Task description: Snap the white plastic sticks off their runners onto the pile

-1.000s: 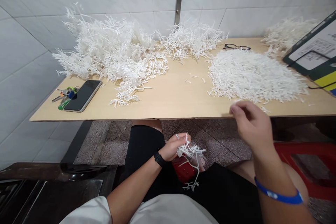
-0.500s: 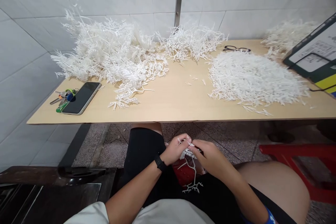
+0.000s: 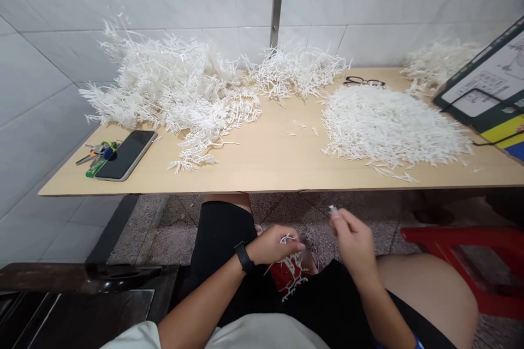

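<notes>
Over my lap, my left hand (image 3: 275,244) is closed around a branching white plastic sprue (image 3: 295,272), whose twigs hang below the fingers. My right hand (image 3: 352,237) is raised to the right, apart from the left, and pinches a small white piece (image 3: 332,209) at its fingertips. On the table ahead of my right hand lies a broad pile of small loose white pieces (image 3: 393,125). A tangled heap of branched white sprues (image 3: 176,82) fills the table's left side, and a smaller heap (image 3: 297,71) sits at the back middle.
A phone (image 3: 126,155) and keys (image 3: 97,154) lie at the left of the wooden table (image 3: 254,172). Glasses (image 3: 363,81) rest behind the loose pile. A printed box (image 3: 487,87) stands at the right, with another white heap (image 3: 440,62) behind it. A red stool (image 3: 462,237) is below.
My hands were together on the sprue; the right has moved away, up and to the right, with a small white piece. My left hand has dropped slightly, still holding the sprue.
</notes>
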### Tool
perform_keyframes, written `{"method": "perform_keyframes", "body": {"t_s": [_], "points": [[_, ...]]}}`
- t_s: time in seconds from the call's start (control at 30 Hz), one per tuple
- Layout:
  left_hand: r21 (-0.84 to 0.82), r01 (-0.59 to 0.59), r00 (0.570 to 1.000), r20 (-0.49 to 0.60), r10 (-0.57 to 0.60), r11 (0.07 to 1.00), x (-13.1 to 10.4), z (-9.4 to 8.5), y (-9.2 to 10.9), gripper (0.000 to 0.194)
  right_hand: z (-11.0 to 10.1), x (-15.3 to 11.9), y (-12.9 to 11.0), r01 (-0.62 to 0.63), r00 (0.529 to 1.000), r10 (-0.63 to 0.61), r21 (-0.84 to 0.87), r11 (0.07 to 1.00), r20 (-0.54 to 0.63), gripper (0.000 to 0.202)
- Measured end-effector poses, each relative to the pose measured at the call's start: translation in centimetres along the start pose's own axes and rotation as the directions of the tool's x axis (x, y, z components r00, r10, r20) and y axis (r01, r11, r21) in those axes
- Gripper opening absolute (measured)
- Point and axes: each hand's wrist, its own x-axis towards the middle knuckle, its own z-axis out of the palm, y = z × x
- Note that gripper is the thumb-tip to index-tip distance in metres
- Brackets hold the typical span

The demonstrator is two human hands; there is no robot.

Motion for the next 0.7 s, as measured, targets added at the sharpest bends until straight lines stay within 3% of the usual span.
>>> {"method": "perform_keyframes", "body": {"t_s": [0.03, 0.1, 0.2, 0.33, 0.4, 0.43, 0.47, 0.53, 0.57, 0.63, 0.7], "points": [[-0.009, 0.002, 1.000, 0.019, -0.001, 1.000, -0.1, -0.1, 0.0, 0.042, -0.8, 0.1, -0.7, 0.021, 0.999, -0.021, -0.001, 1.000, -0.032, 0.036], [-0.056, -0.017, 1.000, -0.010, 0.017, 0.998, 0.0, -0.4, 0.2, 0.043, -2.4, 0.9, -2.5, 0.134, 0.991, -0.133, -0.045, 0.990, 0.013, 0.030], [-0.107, -0.044, 0.997, -0.068, 0.037, 0.993, 0.3, -0.5, 0.7, 0.042, -4.4, 4.4, -5.0, 0.295, 0.955, -0.286, -0.162, 0.942, 0.079, 0.023], [-0.231, -0.020, 0.994, -0.106, -0.005, 0.973, 0.4, -0.2, 0.9, 0.043, -6.1, 9.5, -6.0, 0.221, 0.936, -0.294, -0.330, 0.918, -0.193, 0.036], [-0.325, -0.011, 0.995, -0.101, -0.023, 0.946, 0.3, 0.0, 0.6, 0.042, -6.1, 9.5, -5.8, 0.197, 0.870, -0.329, -0.353, 0.915, -0.368, 0.026], [-0.366, -0.013, 0.995, -0.093, -0.023, 0.931, 0.2, 0.1, 0.5, 0.041, -5.8, 8.7, -5.5, 0.195, 0.860, -0.330, -0.346, 0.918, -0.390, 0.018], [-0.396, -0.017, 0.996, -0.086, -0.019, 0.918, 0.1, 0.1, 0.3, 0.040, -5.3, 7.5, -5.1, 0.195, 0.878, -0.317, -0.337, 0.921, -0.359, 0.019], [-0.418, -0.030, 0.997, -0.082, -0.005, 0.908, 0.1, 0.0, 0.1, 0.039, -3.7, 4.5, -3.7, 0.164, 0.982, -0.183, -0.301, 0.939, -0.035, 0.030], [-0.414, -0.036, 0.997, -0.082, 0.002, 0.910, 0.1, 0.0, 0.0, 0.039, -2.9, 3.1, -2.8, 0.123, 0.989, -0.094, -0.290, 0.949, 0.111, 0.033], [-0.377, -0.050, 0.996, -0.088, 0.018, 0.925, 0.0, -0.1, 0.0, 0.038, -1.1, 1.0, -0.8, 0.020, 0.949, 0.058, -0.245, 0.969, 0.309, 0.035], [-0.314, -0.069, 0.994, -0.099, 0.039, 0.947, 0.0, -0.2, 0.1, 0.036, 0.3, -0.1, 1.0, -0.104, 0.875, 0.151, -0.126, 0.987, 0.461, 0.040]]}}
